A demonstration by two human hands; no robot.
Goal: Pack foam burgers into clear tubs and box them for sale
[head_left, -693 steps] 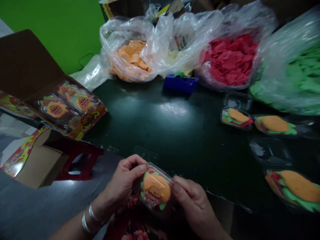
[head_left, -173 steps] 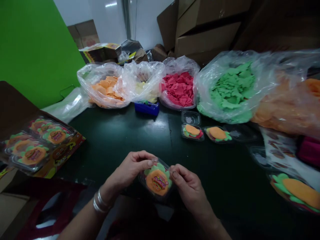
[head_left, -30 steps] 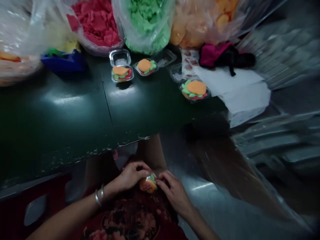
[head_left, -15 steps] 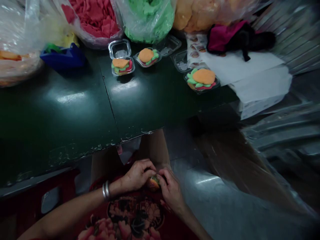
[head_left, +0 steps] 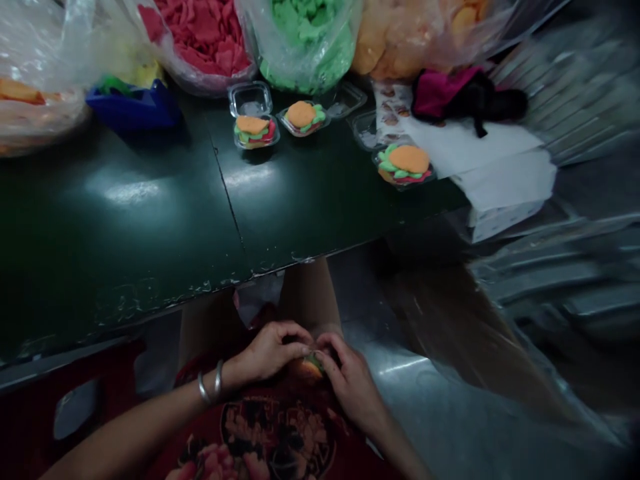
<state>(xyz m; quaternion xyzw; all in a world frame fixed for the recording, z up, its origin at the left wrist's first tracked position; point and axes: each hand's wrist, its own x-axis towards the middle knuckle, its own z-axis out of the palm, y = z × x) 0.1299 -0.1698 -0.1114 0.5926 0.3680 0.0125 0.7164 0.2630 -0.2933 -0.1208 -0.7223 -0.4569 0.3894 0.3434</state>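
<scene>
Both my hands are down in my lap, below the near edge of the dark green table (head_left: 150, 220). My left hand (head_left: 273, 350), with metal bangles at the wrist, and my right hand (head_left: 347, 377) are closed together on a small clear case with a burger toy (head_left: 309, 365) inside; only an orange and green bit shows between my fingers. Farther out on the table lie three more burger toys in open clear cases (head_left: 257, 129), (head_left: 303, 117), (head_left: 405, 164).
Clear bags of red (head_left: 200, 33), green (head_left: 300, 37) and orange (head_left: 415, 33) foam pieces line the back of the table. A blue tape holder (head_left: 133, 107) sits at left, white sheets (head_left: 495, 167) and a pink and black cloth (head_left: 460, 97) at right.
Compared with earlier seconds, my hands have dropped from above the table into my lap with the cased burger toy. Over the last second they stay pressed on it; the view shifts slightly.
</scene>
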